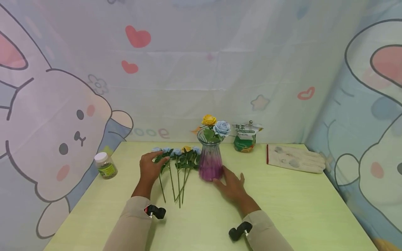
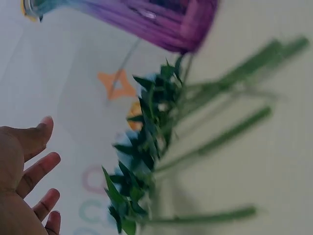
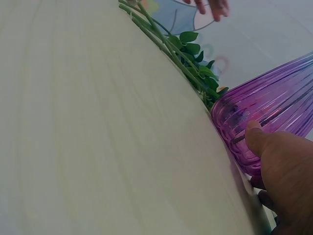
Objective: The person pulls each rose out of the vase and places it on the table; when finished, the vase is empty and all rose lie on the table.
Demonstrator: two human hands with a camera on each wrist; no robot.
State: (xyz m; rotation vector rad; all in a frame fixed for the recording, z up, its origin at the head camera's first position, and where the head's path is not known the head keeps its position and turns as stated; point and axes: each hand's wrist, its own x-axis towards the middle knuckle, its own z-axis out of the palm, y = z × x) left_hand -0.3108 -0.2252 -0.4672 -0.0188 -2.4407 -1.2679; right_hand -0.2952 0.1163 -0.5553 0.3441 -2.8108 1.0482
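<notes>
While the right hand (image 1: 233,188) curls its thumb and fingers round the base of the purple glass vase (image 1: 210,165), the left hand (image 1: 151,167) hovers by the row of blue and yellow roses (image 1: 188,161), fingers spread and gripping nothing. These lie on the table (image 1: 194,230), left of the upright vase, which holds one yellow rose (image 1: 208,120) and one light-blue rose (image 1: 222,128).

on my remote head view, i see the right hand (image 1: 231,184) holding the purple vase (image 1: 210,165) low, from its five o'clock. a yellow rose (image 1: 208,120) and a blue rose (image 1: 222,128) stand in it. at nine, the left hand (image 1: 152,166) is over the loose flowers (image 1: 186,157), stems towards six. farther out: jar (image 1: 107,170) at nine, green-and-white packet (image 1: 245,141) at two, pale glove (image 1: 296,159) at three.
</notes>
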